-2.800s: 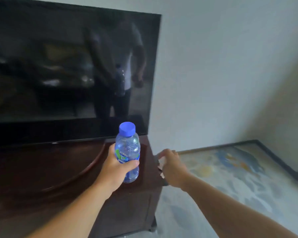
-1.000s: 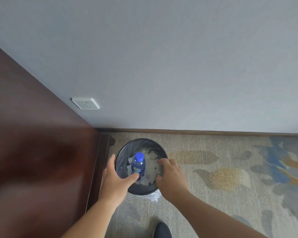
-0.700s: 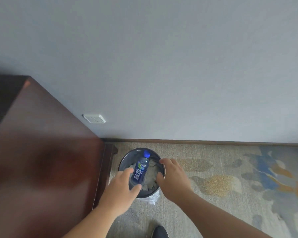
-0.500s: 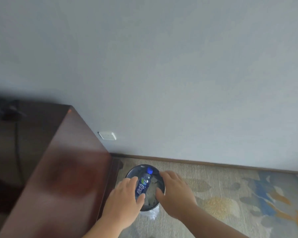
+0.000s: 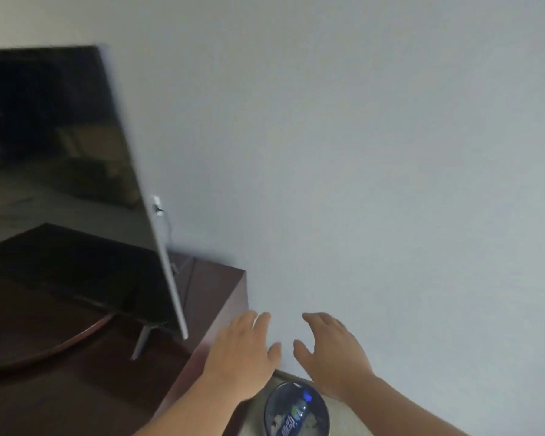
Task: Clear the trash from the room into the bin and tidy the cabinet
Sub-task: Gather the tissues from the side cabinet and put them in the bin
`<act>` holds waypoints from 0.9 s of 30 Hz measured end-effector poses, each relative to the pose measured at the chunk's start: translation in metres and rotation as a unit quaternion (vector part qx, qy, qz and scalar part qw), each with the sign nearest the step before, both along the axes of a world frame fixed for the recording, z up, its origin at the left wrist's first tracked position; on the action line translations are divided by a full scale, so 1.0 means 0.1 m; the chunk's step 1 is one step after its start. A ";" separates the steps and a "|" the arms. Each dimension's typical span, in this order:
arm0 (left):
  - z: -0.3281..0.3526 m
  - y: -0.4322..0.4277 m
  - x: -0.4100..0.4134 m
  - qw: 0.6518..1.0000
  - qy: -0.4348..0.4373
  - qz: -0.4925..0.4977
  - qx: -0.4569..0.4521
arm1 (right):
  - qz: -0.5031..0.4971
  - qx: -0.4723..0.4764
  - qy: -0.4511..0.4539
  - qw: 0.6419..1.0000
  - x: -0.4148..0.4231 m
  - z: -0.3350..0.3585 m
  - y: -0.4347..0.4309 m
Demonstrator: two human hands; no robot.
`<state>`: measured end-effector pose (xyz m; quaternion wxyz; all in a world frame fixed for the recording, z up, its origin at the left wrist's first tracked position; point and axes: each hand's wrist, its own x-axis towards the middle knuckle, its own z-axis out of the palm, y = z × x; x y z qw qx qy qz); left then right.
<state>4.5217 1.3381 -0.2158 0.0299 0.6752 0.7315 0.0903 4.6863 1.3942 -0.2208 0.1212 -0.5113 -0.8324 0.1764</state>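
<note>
**Bottle in the bin, both hands free**

The water bottle is seen lying inside the bin, on what looks like crumpled paper, with its blue cap toward the wall. The bin stands on the floor just beside the end of the cabinet. Nothing is held: the left hand and the right hand are kept above the bin, fingers relaxed and spread apart. This piece of trash can be judged as done. The cabinet top, where the television stands, is blurred and only partly shown, so more trash may remain there; the tidying is probably not yet done.
</note>
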 end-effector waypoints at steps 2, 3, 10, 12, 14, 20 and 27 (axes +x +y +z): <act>0.28 -0.51 -0.14 0.999 -0.006 0.027 0.036 | 0.029 0.035 -0.004 0.999 -0.18 0.26 -0.43; 0.39 -0.79 -0.22 0.998 -0.005 0.044 0.050 | 0.047 0.045 -0.008 0.998 -0.29 0.38 -0.66; 1.05 -2.68 -1.08 0.972 0.010 0.226 0.069 | 0.184 0.060 0.011 0.981 -1.32 1.02 -2.18; 1.23 -3.10 -1.29 0.959 0.017 0.271 0.078 | 0.225 0.066 0.022 0.972 -1.63 1.15 -2.49; 1.36 -3.51 -1.48 0.945 0.019 0.316 0.086 | 0.270 0.070 0.030 0.960 -1.93 1.27 -2.77; 1.52 -4.46 -1.84 0.897 0.003 0.435 0.074 | 0.390 0.053 0.035 0.919 -2.58 1.47 -3.47; 1.54 -4.89 -2.06 0.861 -0.018 0.504 0.068 | 0.469 0.041 0.030 0.882 -3.02 1.51 -3.76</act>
